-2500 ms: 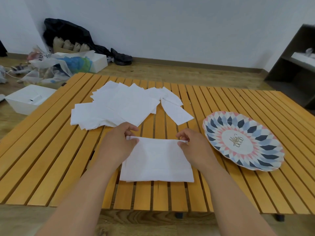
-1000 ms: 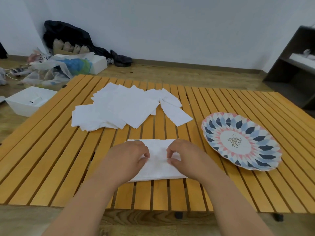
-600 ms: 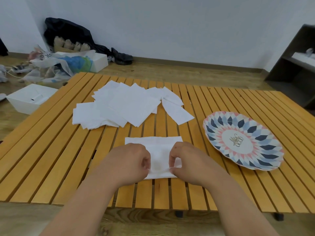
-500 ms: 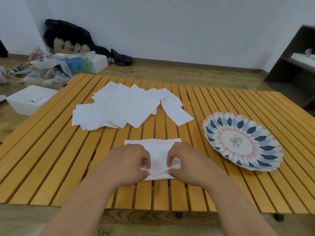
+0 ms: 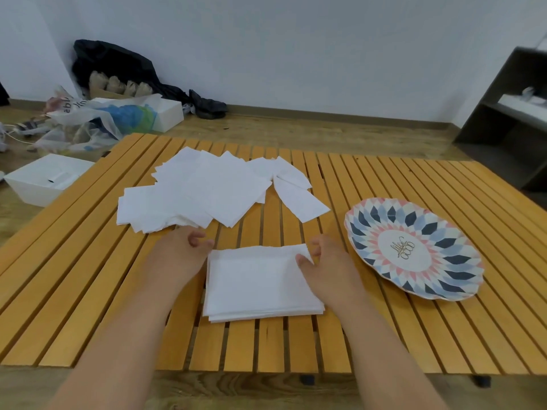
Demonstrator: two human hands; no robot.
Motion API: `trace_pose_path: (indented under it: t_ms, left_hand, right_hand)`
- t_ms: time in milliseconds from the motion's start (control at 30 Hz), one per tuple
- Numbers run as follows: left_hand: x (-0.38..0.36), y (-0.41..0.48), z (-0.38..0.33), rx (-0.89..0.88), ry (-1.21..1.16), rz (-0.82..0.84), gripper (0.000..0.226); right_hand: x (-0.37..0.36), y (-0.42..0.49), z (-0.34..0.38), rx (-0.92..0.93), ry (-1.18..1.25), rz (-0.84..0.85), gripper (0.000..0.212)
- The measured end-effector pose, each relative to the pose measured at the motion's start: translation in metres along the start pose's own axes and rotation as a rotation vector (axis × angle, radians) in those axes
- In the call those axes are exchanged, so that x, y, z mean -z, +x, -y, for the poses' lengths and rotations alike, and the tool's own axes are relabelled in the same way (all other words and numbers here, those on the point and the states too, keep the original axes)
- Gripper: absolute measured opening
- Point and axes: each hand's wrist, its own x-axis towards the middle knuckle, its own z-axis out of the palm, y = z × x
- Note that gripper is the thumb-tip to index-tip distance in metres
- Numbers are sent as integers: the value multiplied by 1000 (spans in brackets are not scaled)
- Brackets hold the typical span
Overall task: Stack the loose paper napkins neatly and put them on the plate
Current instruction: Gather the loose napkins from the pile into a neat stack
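two hands flank the stack point(image 5: 260, 285) near the table's point(image 5: 414, 335) front edge. the left hand point(image 5: 177, 258) has its fingers loosely curled and empty, just beside the far left corner. the right hand point(image 5: 331, 270) lays its thumb on the far right corner; whether it pinches, i cannot tell. the layers sit slightly offset, so press both sides flush before lifting. beyond lie the loose napkins point(image 5: 207, 190), with the plate point(image 5: 370, 220) to the right.

Near centre on the slatted table point(image 5: 88, 261): a napkin stack point(image 5: 260, 285), left hand point(image 5: 174, 255) just beside its far left corner, right hand point(image 5: 331, 267) at its far right corner (thumb on top). Farther back, loose napkins point(image 5: 207, 190). Right of the stack, a plate point(image 5: 414, 250). Far left, on the floor, a box point(image 5: 44, 179).
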Motion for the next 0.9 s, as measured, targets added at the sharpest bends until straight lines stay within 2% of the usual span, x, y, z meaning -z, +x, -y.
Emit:
trace_pose_path:
  t_ms: [100, 167, 300, 467, 600, 667, 800, 900]
  left_hand:
    - [1, -1, -3, 33, -138, 66, 29]
    - [-1, -3, -5, 5, -169, 91, 26]
    - [3, -10, -19, -177, -331, -52, 25]
    - [21, -16, -37, -333, -386, -281, 23]
    - [36, -24, -49, -394, -455, -402, 22]
    - [41, -28, -55, -413, -444, -398, 23]
    - [52, -38, -64, -472, -432, -403, 24]
    - [61, -49, -75, -607, -374, -399, 27]
  right_hand:
    - [-3, 14, -6, -126, 113, 15, 55]
    - [-5, 21, -8, -159, 216, 24, 56]
    - [-9, 35, -4, -151, 405, -15, 47]
    - [7, 36, 17, 83, 640, -276, 30]
    - [28, 29, 35, 294, 613, -453, 23]
    - [36, 26, 36, 350, 547, -445, 23]
    - [48, 18, 37, 363, 426, -301, 29]
    - [49, 9, 46, 404, 281, -154, 51]
